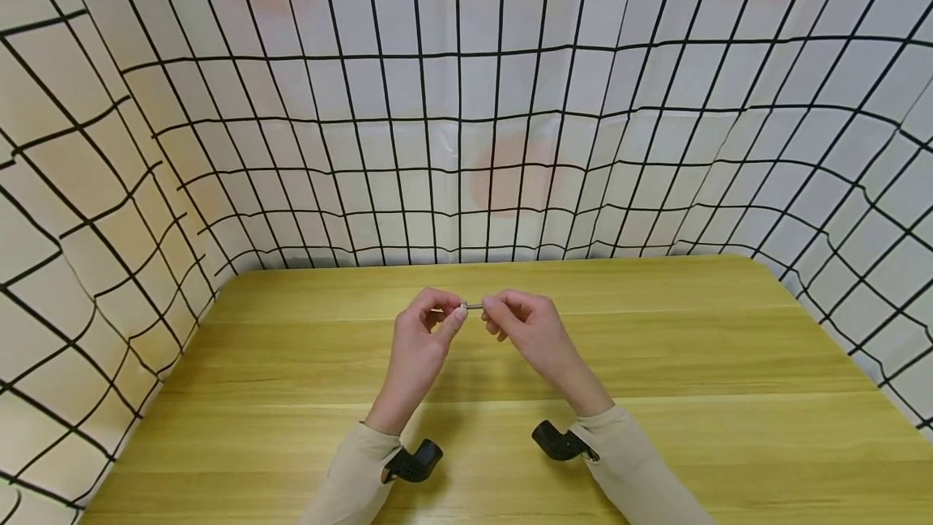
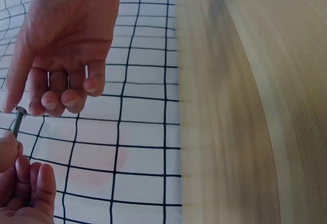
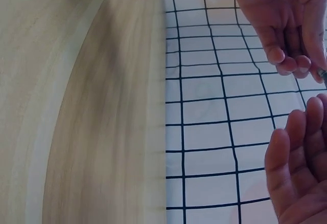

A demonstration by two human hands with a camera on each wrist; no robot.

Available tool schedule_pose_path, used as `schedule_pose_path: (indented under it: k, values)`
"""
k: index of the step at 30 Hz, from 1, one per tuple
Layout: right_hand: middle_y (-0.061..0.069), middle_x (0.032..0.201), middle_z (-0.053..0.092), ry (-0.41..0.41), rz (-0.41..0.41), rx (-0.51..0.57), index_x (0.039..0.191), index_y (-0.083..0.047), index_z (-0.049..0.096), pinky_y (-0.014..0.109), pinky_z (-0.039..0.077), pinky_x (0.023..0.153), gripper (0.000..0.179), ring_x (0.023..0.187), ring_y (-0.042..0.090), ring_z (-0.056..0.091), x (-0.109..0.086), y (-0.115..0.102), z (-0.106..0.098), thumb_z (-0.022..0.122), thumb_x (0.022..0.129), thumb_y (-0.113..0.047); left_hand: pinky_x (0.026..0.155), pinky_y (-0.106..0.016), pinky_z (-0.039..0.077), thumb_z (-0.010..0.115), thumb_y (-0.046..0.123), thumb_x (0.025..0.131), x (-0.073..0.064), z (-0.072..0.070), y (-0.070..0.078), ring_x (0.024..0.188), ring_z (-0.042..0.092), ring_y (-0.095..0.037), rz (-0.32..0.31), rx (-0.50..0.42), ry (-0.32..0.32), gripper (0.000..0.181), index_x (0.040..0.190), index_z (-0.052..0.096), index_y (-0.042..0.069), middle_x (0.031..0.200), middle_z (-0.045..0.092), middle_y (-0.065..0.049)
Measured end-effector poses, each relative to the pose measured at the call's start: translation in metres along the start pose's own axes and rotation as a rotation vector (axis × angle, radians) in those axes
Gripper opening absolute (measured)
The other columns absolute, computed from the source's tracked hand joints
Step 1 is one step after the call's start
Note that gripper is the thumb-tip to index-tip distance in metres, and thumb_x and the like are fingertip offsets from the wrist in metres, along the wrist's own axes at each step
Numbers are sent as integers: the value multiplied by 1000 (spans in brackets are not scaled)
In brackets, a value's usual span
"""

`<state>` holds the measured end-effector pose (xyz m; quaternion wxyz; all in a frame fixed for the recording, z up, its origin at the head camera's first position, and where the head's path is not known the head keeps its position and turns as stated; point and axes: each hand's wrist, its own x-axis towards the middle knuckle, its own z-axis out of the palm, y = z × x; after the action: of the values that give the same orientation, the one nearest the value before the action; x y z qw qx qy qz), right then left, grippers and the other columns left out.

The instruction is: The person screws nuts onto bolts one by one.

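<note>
A thin metal bolt (image 1: 474,306) is held level between both hands, a little above the tabletop. My left hand (image 1: 421,340) pinches its left end between thumb and fingertips, where a small wider metal piece shows; whether that is a nut I cannot tell. With thumb and index finger my right hand (image 1: 534,332) grips the other end. In the left wrist view, the bolt's shank (image 2: 17,126) runs from the left fingertips to a wider round end at the right hand's fingers. Only a sliver of metal shows at the edge of the right wrist view.
Beneath the hands lies a wood-grain table (image 1: 291,379). A white sheet (image 1: 430,136) with a black grid stands behind its far edge and along both sides. Black wrist-worn devices (image 1: 414,462) stick out from both sleeves.
</note>
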<state>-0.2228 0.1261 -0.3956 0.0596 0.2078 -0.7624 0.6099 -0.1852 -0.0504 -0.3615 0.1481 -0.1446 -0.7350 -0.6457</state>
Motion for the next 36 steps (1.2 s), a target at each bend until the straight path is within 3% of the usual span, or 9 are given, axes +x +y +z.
schedule_pose_path:
  k: [3, 7, 11, 19, 23, 30, 36]
  values:
    - [11, 78, 61, 16, 5, 14, 90, -5, 67, 34, 54, 66, 27, 75, 35, 57, 0, 0, -2, 57, 101, -28, 78, -33, 46, 66, -6, 91, 1, 0, 0, 84, 55, -24, 1, -5, 14, 6, 96, 64, -8, 89, 59, -17]
    - [13, 86, 61, 37, -8, 17, 102, -8, 67, 36, 53, 66, 11, 78, 32, 57, 0, -3, -4, 64, 98, -18, 77, -31, 46, 66, -6, 90, 1, -1, -1, 84, 55, -24, 0, -6, 19, 7, 96, 64, -9, 90, 59, -19]
    - [11, 97, 61, 26, -73, -32, 114, -8, 65, 35, 52, 69, 24, 86, 25, 60, -3, -18, -3, 70, 91, -5, 78, -31, 46, 66, -5, 91, 2, -2, -1, 84, 55, -22, -1, -8, 16, 7, 97, 65, -9, 90, 59, -18]
    - [9, 110, 61, 11, -139, -77, 111, -3, 65, 32, 51, 72, 24, 91, 26, 59, -7, -40, 1, 69, 88, 4, 78, -32, 47, 65, -5, 91, 2, -2, -1, 84, 55, -22, 3, -7, 13, 7, 97, 64, -9, 90, 59, -19]
    - [6, 106, 62, 26, -136, -91, 107, -3, 67, 33, 51, 72, 19, 92, 23, 57, -7, -38, 1, 69, 89, 3, 78, -33, 47, 65, -5, 91, 2, -2, -1, 85, 55, -22, 1, -7, 12, 6, 97, 65, -8, 91, 60, -18]
    - [3, 95, 63, 25, -81, -69, 100, -9, 69, 39, 51, 71, 5, 84, 24, 57, -1, -9, 0, 66, 95, -11, 77, -33, 46, 65, -6, 91, 1, -2, -2, 84, 55, -24, 2, -19, 1, 6, 96, 64, -8, 90, 59, -17]
    - [5, 85, 62, 15, -61, -24, 90, -11, 69, 47, 53, 69, 16, 77, 26, 56, -1, -2, -1, 64, 98, -25, 77, -31, 48, 66, -7, 90, 1, 0, -4, 83, 55, -23, 5, -32, -17, 6, 96, 64, -7, 89, 59, -13]
